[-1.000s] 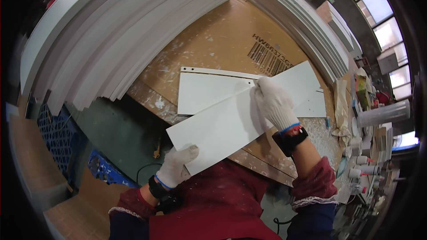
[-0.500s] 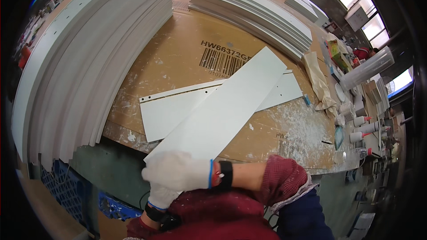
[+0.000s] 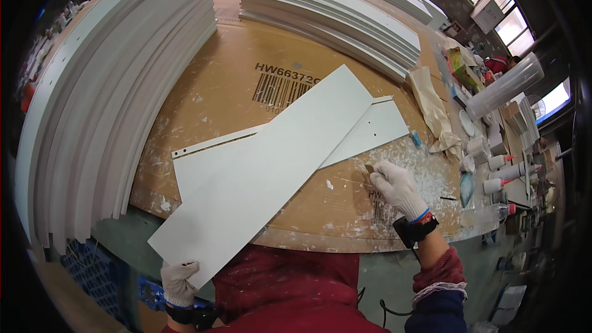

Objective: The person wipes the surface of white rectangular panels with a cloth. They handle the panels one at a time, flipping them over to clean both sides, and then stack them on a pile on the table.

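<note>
A long white board (image 3: 265,166) lies slantwise across a second white board (image 3: 206,169), which has a groove and small holes along its edge. My gloved left hand (image 3: 179,282) grips the upper board's near corner, past the table's front edge. The thumb rests on top; the other fingers are partly hidden. To the right, my gloved right hand (image 3: 398,189) is over the dusty cardboard, apart from both boards. Between its thumb and fingers it pinches a small, dark, flat piece (image 3: 369,168), too small to name for certain.
Cardboard (image 3: 228,86) covers the table. A tall stack of white boards (image 3: 123,86) stands at the left, another stack (image 3: 327,21) at the back. Crumpled brown paper (image 3: 431,111), a blue block (image 3: 415,139), glue bottles (image 3: 495,185) and a clear tube (image 3: 505,89) are at the right.
My hands, together at the board's near end before, are now apart. My right hand has moved right and shows a small dark piece. The upper board has come nearer and to the left.
</note>
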{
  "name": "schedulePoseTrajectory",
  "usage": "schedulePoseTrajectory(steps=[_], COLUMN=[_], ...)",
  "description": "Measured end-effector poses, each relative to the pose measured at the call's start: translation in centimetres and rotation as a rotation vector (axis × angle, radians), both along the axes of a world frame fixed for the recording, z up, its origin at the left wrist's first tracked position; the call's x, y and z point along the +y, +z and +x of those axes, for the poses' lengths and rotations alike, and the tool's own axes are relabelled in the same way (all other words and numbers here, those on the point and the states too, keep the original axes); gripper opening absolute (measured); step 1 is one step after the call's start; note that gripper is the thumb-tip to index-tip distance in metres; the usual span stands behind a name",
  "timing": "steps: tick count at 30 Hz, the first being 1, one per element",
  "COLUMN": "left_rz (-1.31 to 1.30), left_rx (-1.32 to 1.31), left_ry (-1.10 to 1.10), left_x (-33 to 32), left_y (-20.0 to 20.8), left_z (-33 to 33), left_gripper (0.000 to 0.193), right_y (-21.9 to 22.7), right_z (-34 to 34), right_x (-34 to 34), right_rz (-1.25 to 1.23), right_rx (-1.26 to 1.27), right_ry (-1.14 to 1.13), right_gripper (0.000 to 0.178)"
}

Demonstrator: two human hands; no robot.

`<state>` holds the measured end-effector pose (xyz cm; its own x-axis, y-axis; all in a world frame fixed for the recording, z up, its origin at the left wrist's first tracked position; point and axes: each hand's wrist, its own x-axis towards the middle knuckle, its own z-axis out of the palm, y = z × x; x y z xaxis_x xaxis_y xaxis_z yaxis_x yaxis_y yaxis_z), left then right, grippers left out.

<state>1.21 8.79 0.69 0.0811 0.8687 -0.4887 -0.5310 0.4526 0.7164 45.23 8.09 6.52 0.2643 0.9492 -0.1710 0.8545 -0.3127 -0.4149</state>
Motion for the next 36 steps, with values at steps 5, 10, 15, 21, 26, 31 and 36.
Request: schedulePoseTrajectory(steps=[5,10,15,21,26,31,36], left_rz=[-0.005,-0.071,-0.096,0.001,0.259,0.393,1.499], left_rx=[-0.103,-0.310,-0.297,0.305,1.027,0.987,1.338], left_ry=[0.059,0.023,0.052,-0.020,-0.112,-0.472,-0.576], left_x=[-1.1,-2.6,-4.4,-5.2,-6.0,-1.2,1.9], left_y=[-0.8,-2.8,-4.8,-4.1,-1.7,7.4,9.1], left_z=[-1.7,-4.3,-6.4,-8.5,-11.5,-4.1,0.4], left_gripper=[0.052,0.053,0.054,0.035,0.027,0.022,0.020], right_y=[1.3,-0.1,-1.1,-2.0,1.5,2.0,-0.4], right_z=[-1.3,-4.9,-5.0,10.3,9.9,4.4,-2.7], right_x=[4.7,11.3,15.5,15.1,5.6,0.9,0.5], right_rz=[0.074,0.128,0.061,0.140,-0.047,0.219,0.487], right_rx=[0.104,-0.031,-0.121,-0.430,0.119,0.250,1.530], right_ry=[0.142,0.510,0.431,-0.150,-0.326,-0.210,-0.477], right_gripper=[0.018,0.017,0.016,0.024,0.028,0.043,0.041])
